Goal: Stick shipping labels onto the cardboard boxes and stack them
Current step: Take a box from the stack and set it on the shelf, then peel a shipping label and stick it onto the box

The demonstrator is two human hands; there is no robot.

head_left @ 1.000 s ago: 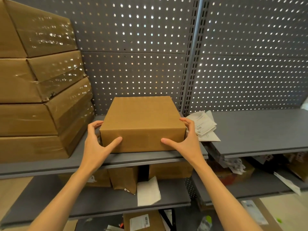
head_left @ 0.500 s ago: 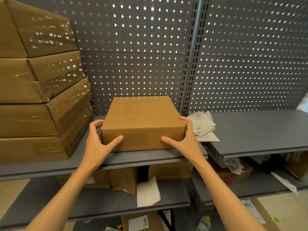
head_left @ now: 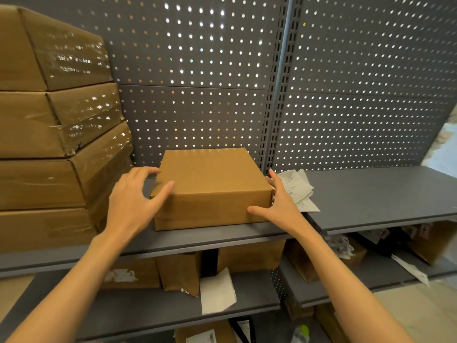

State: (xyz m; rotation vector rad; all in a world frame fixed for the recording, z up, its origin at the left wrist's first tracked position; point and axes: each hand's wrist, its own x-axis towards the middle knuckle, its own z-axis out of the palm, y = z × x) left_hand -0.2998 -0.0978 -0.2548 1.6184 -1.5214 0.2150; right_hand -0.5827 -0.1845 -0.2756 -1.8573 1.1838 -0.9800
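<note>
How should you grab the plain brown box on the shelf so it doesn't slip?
Take the box by its two side walls, one hand on the left and one hand on the right, reaching from the front. It is wide, flat and smooth with no handle, and the front is the open side.

Two bare forearms enter from the lower edge of the head view, each ending in a bare hand: the left hand (head_left: 131,204) and the right hand (head_left: 282,206). No sleeve, glove, watch, ring or bracelet shows on either arm from frame edge to fingertips. Fingernails, where visible, appear short and unpainted; the forearms are slender and smooth, with no markings to be seen.
</note>
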